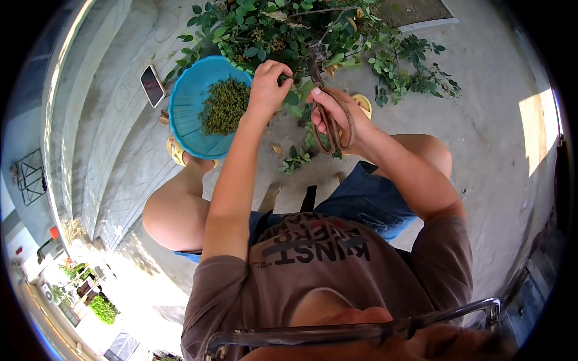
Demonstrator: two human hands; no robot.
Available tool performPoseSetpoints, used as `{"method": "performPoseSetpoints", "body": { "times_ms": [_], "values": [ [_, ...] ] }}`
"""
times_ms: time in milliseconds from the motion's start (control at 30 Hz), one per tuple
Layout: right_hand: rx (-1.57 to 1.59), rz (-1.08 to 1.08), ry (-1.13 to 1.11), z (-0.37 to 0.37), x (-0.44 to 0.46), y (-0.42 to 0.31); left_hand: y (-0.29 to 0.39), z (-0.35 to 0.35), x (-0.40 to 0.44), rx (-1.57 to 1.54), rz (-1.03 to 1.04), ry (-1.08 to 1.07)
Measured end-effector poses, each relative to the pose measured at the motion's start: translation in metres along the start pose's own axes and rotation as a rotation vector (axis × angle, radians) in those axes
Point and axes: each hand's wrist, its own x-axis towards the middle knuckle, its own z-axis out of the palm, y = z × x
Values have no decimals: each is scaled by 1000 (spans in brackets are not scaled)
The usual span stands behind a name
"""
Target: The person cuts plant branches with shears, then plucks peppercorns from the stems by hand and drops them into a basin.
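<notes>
My right hand (337, 117) grips a pair of scissors (315, 73) with large brown loop handles, its blades pointing away from me into the leafy branches (283, 33). To the left of the scissors, my left hand (269, 87) is closed in a pinch at the near edge of the foliage. What lies between its fingertips is too small to make out. Beside that hand stands a blue basin (186, 114) with a heap of small green clusters (224, 107) in it. Small brownish berry-like clusters show among the leaves.
A phone (152, 86) lies left of the basin. Leafy cuttings (294, 160) lie on the concrete floor between my feet, and a branch (415, 66) spreads to the right. My yellow shoes (363, 103) flank the work. Pale curved steps (114, 90) rise at left.
</notes>
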Motion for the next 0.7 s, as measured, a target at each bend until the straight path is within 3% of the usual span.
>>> {"method": "performPoseSetpoints", "body": {
  "times_ms": [100,600,700],
  "values": [
    [26,48,-39,-4,8,10,-1,-5,-2,-111,-153,-57],
    [-47,129,-50,2,24,19,-1,-10,7,-199,-156,-95],
    [-44,120,-48,1,28,22,2,-8,11,-85,-37,-53]
  ]
}}
